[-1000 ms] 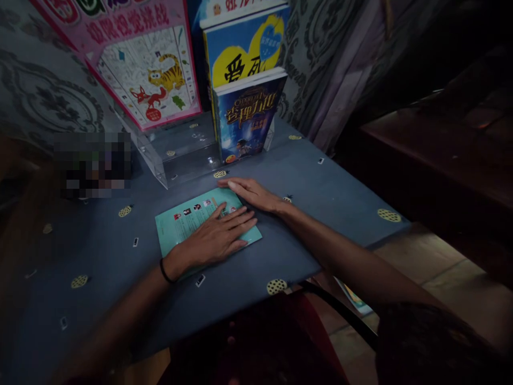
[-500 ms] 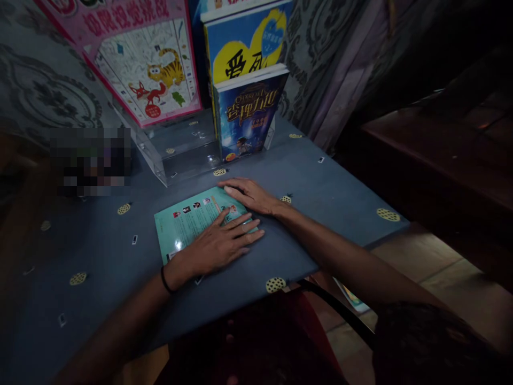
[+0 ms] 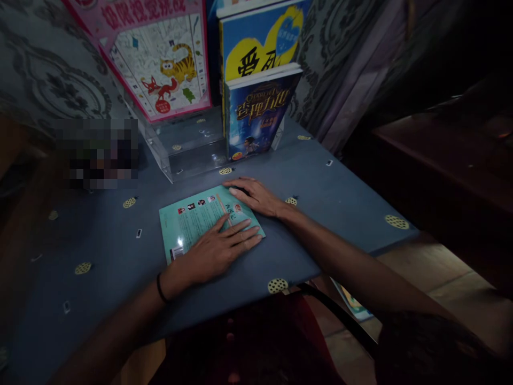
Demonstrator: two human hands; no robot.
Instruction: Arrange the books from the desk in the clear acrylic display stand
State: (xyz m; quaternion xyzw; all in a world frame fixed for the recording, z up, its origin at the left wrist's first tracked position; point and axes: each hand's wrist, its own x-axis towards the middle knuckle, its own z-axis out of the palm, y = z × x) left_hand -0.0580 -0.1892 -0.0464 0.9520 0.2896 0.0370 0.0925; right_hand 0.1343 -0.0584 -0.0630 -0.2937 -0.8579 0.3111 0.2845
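Observation:
A turquoise paperback book lies on the table, with small portraits, lines of print and a barcode on its upper cover. My left hand rests flat across the book's near right part, fingers stretched out, and hides some of the cover. At the far right edge of the book lies my right hand, its fingers extended along the edge and its thumb apart from them. Neither hand is closed round anything.
Behind the book stands a clear acrylic rack. It bears a pink picture book, a yellow and blue book and a dark blue book. The blue tablecloth has a pineapple print. A blurred patch covers something at left.
The view has shifted slightly, so the scene sits a little further right. My left fingers lie closer together, and more of the book's title and near right corner shows between my hands.

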